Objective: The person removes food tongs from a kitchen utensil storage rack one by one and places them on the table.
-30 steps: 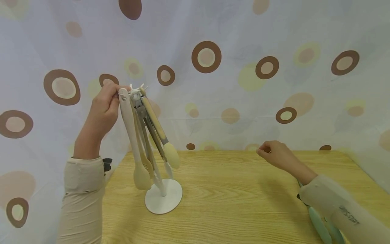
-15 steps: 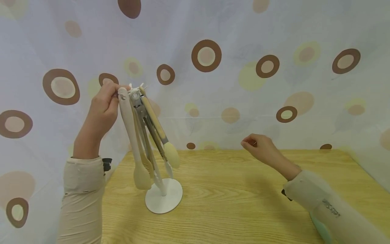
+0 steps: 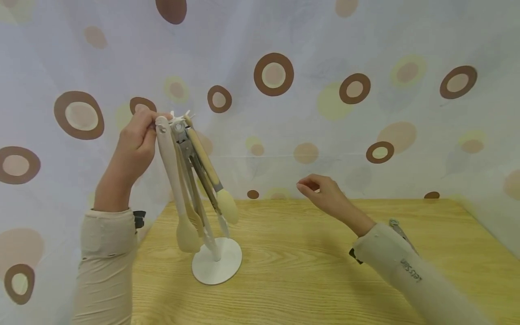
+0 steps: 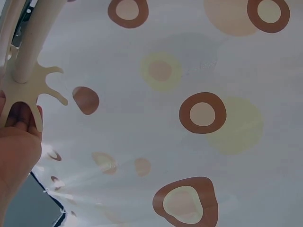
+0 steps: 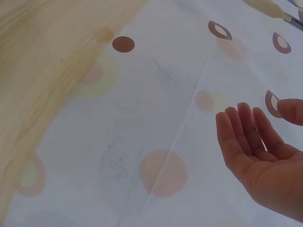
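A white utensil stand [image 3: 222,270] with a round base stands at the left of the table, several kitchen utensils hanging from its crown of hooks. Among them are a pale spatula or spoon-like tool [image 3: 188,234] and yellow-handled tongs [image 3: 227,206] with cream tips. My left hand [image 3: 140,140] grips the hook crown [image 4: 28,94] at its left side, fingers curled around a hook in the left wrist view. My right hand [image 3: 322,192] is raised over the table, apart from the stand; its fingers are loosely bent with nothing in them, as the right wrist view shows.
The grey-green end of another pair of tongs [image 3: 395,224] lies on the wooden table [image 3: 284,262] at the right, mostly hidden behind the right forearm. A dotted curtain [image 3: 243,45] hangs behind the table.
My right hand has moved left and slightly up toward the stand, uncovering the end of the tongs on the table at the right. The left hand and the stand stay in place.
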The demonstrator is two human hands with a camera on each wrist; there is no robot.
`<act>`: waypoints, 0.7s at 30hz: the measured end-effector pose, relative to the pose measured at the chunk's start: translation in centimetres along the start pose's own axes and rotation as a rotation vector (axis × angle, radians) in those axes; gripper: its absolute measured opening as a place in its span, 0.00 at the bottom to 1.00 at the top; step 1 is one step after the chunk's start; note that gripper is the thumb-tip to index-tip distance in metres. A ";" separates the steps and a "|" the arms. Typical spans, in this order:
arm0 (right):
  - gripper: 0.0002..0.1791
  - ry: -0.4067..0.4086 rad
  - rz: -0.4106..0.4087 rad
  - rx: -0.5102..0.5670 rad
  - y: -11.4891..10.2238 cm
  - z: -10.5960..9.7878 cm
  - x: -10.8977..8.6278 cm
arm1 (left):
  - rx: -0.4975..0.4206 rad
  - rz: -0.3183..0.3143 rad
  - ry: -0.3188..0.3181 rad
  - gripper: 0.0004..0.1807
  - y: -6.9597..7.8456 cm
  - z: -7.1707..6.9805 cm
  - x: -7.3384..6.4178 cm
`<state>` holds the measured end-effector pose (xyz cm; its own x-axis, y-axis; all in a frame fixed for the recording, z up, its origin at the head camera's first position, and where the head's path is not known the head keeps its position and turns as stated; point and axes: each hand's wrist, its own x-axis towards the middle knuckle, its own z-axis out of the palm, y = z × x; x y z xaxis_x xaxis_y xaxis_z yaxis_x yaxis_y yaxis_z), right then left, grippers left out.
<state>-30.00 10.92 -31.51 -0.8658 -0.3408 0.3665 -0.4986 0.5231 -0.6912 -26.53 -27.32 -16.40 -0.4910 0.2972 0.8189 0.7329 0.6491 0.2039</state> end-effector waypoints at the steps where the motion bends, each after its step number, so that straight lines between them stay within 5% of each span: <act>1: 0.18 -0.004 -0.002 0.011 -0.1 0.2 0.2 | -0.003 -0.004 0.000 0.13 0.0 0.0 0.0; 21: 0.22 0.023 -0.067 0.259 -3.5 3.6 3.1 | -0.007 -0.037 0.001 0.10 0.0 0.1 0.0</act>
<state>-30.79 5.16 -30.17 -0.8333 -0.3487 0.4291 -0.5298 0.2816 -0.8000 -26.58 -27.21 -16.46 -0.5171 0.2723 0.8115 0.7176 0.6546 0.2376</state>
